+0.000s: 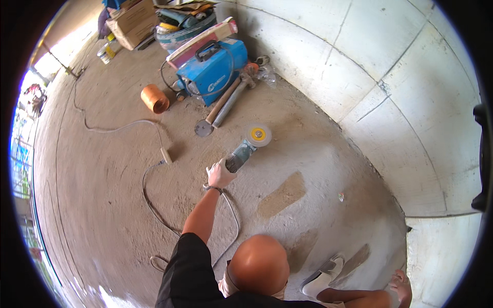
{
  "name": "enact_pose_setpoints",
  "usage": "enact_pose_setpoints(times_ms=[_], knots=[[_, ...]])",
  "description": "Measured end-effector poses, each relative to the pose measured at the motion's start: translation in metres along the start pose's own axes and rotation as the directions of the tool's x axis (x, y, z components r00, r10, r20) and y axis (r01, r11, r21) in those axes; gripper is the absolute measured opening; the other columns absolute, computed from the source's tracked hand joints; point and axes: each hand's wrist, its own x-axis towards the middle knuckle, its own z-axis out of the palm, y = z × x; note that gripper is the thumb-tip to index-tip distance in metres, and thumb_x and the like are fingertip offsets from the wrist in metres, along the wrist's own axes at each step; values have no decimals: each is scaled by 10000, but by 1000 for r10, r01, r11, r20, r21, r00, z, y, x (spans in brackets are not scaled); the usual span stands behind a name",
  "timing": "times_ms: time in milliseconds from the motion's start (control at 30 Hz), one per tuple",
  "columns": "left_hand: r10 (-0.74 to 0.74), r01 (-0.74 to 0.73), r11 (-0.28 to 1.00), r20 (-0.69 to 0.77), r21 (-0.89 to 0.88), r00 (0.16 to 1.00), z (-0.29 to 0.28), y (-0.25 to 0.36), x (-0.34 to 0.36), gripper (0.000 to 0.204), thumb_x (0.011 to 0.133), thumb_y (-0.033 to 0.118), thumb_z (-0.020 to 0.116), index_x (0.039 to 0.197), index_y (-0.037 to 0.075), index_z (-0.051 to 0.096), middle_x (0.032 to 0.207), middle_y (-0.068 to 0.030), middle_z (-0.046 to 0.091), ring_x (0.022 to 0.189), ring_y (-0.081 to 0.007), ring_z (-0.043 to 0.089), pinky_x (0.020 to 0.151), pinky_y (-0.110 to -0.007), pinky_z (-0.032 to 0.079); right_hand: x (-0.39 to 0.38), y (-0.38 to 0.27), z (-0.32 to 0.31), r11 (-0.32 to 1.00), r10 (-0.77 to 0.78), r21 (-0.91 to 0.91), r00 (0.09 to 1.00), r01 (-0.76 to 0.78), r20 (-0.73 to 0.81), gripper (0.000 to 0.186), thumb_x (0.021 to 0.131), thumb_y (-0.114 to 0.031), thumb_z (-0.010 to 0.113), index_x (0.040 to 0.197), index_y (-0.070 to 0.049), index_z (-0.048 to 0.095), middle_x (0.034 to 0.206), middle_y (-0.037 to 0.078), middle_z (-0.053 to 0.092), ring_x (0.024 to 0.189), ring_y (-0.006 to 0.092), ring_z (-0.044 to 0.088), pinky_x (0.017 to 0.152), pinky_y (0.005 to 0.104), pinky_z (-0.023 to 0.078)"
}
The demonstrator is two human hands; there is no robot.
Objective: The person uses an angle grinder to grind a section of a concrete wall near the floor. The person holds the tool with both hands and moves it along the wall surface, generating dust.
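My left hand (221, 174), in a whitish glove, reaches forward with its fingers wrapped around the rear body of a teal angle grinder (245, 152). The grinder's round disc (259, 135), with a yellow centre, faces up at the far end. I cannot tell whether the tool touches the floor. A cable (237, 218) loops back from near the left hand toward my body. At the lower right, my right hand (400, 285) is beside my bent leg, close to the wall's base. Its fingers look loosely apart, and I see nothing in them.
A blue welding machine (214, 71) stands ahead, with a hammer (223, 100) and a dark disc (204, 128) before it. Left of these are a copper-coloured wire spool (154, 99) and a cable connector (166, 155). A pale block wall (382, 108) bounds the right.
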Motion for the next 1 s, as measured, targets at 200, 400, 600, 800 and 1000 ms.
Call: enact_pose_setpoints(times_ms=[200,400,600,800,1000], knots=[[-7,7,1000,-12,20,1000,15,-3,-12,642,633,319,797,1212,93,636,1129,-121,699,1169,-334,607,1108,-587,340,-14,-63,13,985,-85,149,995,91,-45,780,927,-322,681,1590,-256,273,1339,131,544,994,263,640,821,456,533],[-24,30,997,-90,68,996,21,-16,-22,746,598,417,841,1264,132,659,1406,-103,503,1320,-343,449,1121,-508,329,35,-60,13,983,-173,68,984,170,43,780,909,-263,716,1575,-198,314,1278,128,595,963,255,657,788,400,544],[-151,203,892,-157,403,976,33,-6,-29,893,589,516,849,1343,101,612,1505,-165,446,1386,-429,358,1149,-550,296,71,-136,76,839,-208,-467,957,281,202,745,803,-311,843,1426,-60,521,1299,169,637,1107,225,637,903,367,534],[774,-766,498,189,406,604,47,253,-76,559,860,293,649,1382,113,564,1503,-158,483,1402,-352,426,1158,-561,302,15,-401,195,-124,-991,110,-128,986,36,475,884,-362,747,1243,-59,675,1232,139,691,1165,300,649,1050,430,452],[765,-881,463,458,96,452,-71,437,-146,574,894,338,682,1384,70,550,1483,-167,505,1431,-349,401,1165,-542,315,233,-269,249,910,-398,-98,915,402,58,618,965,-563,523,1267,-39,648,1230,190,678,1152,352,624,999,431,474]])
